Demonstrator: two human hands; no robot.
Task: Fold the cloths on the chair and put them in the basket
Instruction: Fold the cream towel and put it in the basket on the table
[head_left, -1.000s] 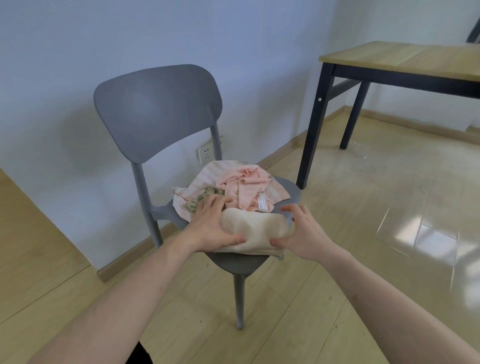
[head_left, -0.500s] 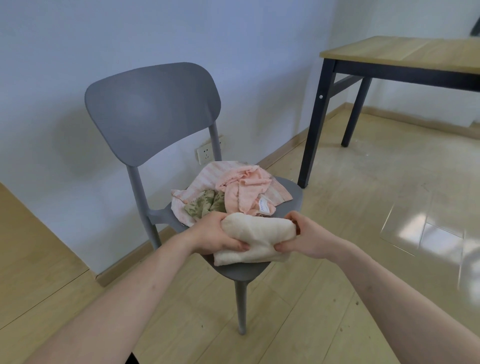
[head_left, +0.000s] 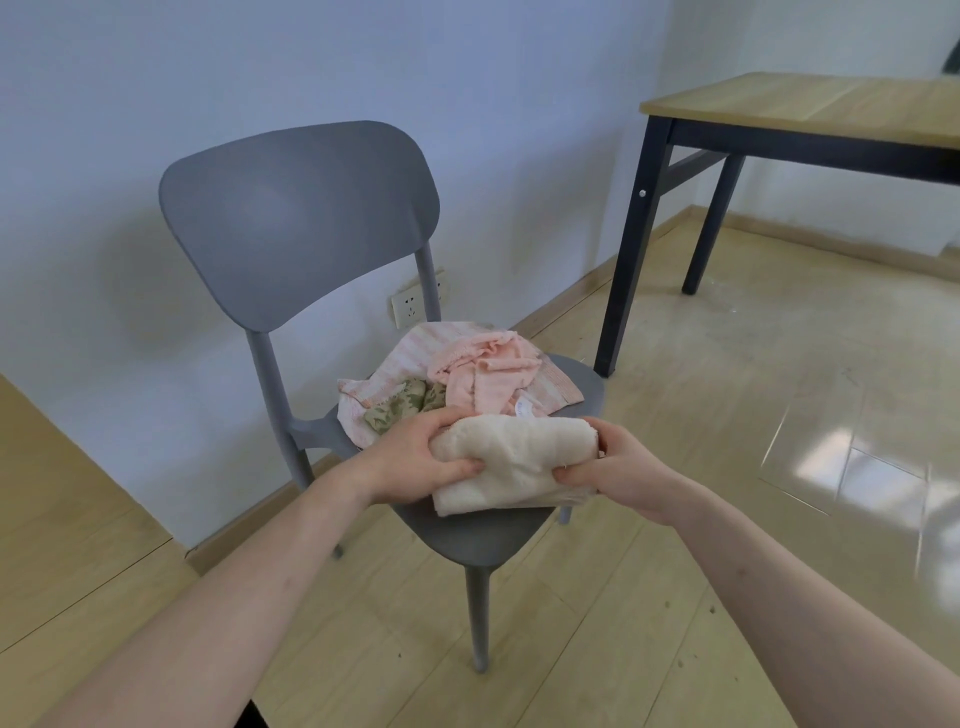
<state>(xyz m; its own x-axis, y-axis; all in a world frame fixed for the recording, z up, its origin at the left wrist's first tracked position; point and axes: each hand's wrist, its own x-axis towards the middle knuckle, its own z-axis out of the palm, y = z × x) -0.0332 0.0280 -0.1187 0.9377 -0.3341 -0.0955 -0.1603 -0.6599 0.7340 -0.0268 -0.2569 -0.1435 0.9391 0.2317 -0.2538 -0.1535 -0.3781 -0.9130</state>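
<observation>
A soft, light, probably limp cream cloth (head_left: 511, 462), folded at the front edge of the chair (head_left: 483, 540), is gripped at both ends, left hand (head_left: 415, 462) and right hand (head_left: 615, 478) fingers curled around it.

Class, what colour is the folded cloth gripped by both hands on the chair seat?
Cream, a fluffy folded cloth, best seen in the head view.

A folded cloth (head_left: 511, 460) lies on the chair (head_left: 483, 540), before a cloth heap (head_left: 467, 379).
</observation>
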